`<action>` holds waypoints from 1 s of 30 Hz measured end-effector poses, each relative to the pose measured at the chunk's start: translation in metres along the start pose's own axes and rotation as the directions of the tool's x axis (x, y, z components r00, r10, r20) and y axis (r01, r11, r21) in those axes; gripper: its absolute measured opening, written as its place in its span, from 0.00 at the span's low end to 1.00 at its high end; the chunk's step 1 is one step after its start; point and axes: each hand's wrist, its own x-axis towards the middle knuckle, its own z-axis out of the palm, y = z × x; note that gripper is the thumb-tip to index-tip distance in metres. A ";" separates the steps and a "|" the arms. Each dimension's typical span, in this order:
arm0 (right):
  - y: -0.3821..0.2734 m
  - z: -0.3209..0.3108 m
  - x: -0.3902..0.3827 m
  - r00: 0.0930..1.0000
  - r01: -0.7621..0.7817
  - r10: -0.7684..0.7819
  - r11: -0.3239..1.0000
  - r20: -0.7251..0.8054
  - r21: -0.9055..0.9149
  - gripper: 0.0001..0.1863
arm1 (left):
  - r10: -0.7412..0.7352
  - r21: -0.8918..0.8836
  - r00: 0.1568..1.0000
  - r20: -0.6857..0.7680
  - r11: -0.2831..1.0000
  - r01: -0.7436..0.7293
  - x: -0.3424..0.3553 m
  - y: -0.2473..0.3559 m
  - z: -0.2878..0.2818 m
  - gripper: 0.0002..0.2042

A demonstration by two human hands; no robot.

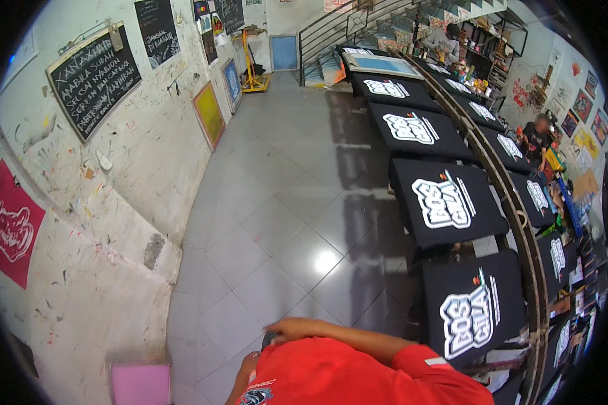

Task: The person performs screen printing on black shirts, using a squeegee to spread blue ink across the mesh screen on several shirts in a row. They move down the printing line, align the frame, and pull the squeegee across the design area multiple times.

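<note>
Glossy grey floor tiles (277,229), paint-flecked white wall (115,223) at left hung with a chalkboard (94,79) and a red printed cloth (8,233). Low centre, right hand (297,331) lying flat, fingers closed together over a small dark object (270,339), too hidden to identify; forearm running to a red sleeve (358,374). Left hand out of sight. Rightward, black shirts (446,202) with white blocky prints stretched on a curving row of platens; nearest shirt (473,310) just beside the sleeve.

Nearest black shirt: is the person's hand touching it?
Apart. The head view shows the hand at the person's red shirt, with bare grey floor between it and the nearest black shirt. Which hand it is cannot be told.
</note>
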 end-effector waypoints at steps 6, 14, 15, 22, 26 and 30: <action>0.107 -0.159 0.059 0.997 -0.075 0.081 0.974 0.017 -0.214 0.29 | -0.288 0.073 0.957 0.038 0.956 0.285 0.083 0.014 -0.032 0.14; 0.343 -0.286 -0.056 0.361 -0.601 0.931 0.278 -0.056 0.749 0.24 | -0.464 0.414 0.884 0.054 0.816 0.403 0.322 0.063 -0.211 0.16; 0.336 -0.315 -0.095 0.490 -0.215 0.790 0.519 -0.368 0.828 0.19 | -0.427 0.496 0.902 0.070 0.799 0.339 0.369 0.077 -0.240 0.17; 0.172 -0.547 -0.128 -0.713 -0.386 0.029 0.818 -0.701 0.426 0.13 | 0.264 0.677 0.951 -0.160 0.731 -0.089 0.727 0.286 -0.396 0.15; 0.202 -0.668 -0.013 0.683 -0.287 0.436 0.898 -0.585 0.334 0.12 | 0.337 0.195 0.923 -0.185 0.933 -0.302 0.853 0.460 -0.313 0.11; 0.322 -0.755 0.175 0.567 -0.804 0.643 0.569 -0.515 -0.175 0.16 | 0.481 0.248 0.834 0.271 0.802 -0.543 0.902 0.491 -0.245 0.11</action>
